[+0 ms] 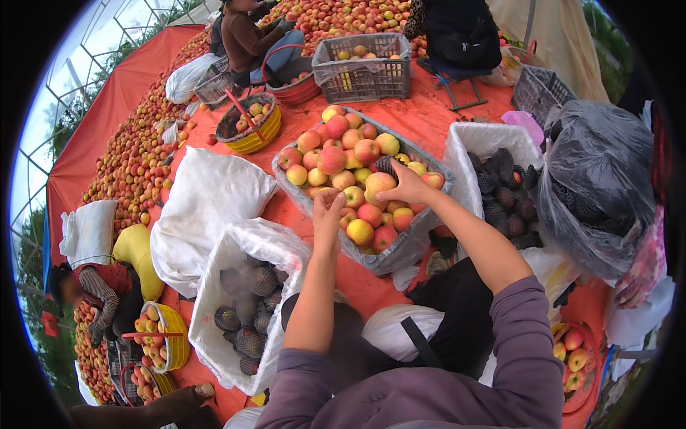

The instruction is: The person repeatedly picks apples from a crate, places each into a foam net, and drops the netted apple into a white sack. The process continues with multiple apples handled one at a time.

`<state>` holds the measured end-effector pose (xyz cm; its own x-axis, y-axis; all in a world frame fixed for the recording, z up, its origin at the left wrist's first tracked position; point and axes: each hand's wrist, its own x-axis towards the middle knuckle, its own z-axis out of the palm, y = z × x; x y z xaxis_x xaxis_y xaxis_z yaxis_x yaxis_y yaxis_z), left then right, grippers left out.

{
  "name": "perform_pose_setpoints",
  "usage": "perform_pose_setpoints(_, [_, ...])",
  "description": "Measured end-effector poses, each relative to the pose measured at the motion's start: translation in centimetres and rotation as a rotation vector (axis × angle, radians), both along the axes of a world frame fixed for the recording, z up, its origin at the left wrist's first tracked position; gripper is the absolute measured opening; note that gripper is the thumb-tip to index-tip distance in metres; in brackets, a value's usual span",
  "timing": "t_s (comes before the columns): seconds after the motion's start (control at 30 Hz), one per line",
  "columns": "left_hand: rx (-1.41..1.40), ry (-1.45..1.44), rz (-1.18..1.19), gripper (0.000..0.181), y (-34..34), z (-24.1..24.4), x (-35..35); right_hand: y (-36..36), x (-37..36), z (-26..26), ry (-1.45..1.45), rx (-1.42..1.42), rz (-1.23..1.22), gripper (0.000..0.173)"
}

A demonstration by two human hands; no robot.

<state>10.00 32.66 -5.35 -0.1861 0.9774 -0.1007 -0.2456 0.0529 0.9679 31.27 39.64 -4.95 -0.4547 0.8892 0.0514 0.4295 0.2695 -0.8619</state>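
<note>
A crate lined with grey plastic, heaped with red and yellow apples, stands before me. My right hand holds a yellow-red apple at the crate's right half, with a black foam net sleeve by its fingers. My left hand is at the crate's near left edge, fingers bent, with nothing visible in it. To the left, a white-lined crate holds apples in black foam nets. Another white-lined crate at the right holds more netted apples and sleeves.
A clear bag of black foam nets stands at the right. White sacks and a yellow basket are left of the crate. A black plastic crate stands beyond. People sit beside large apple heaps at the left and far side.
</note>
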Motion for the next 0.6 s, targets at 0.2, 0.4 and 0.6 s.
perform_pose_setpoints(0.2, [-0.115, -0.772, -0.395, 0.058, 0.5, -0.5, 0.6, -4.8, -4.8, 5.3, 1.253, -0.759, 0.331, 0.059])
perform_pose_setpoints(0.4, [-0.056, -1.001, -0.499, 0.057, -1.4, 2.2, 1.0, -6.1, -4.2, 7.4, 1.248, -0.803, 0.524, 0.062])
perform_pose_setpoints(0.6, [0.459, 0.423, 0.284, 0.031, -0.3, 3.1, 0.2, -3.0, -3.5, 3.4, 0.363, 0.162, -0.055, 0.061])
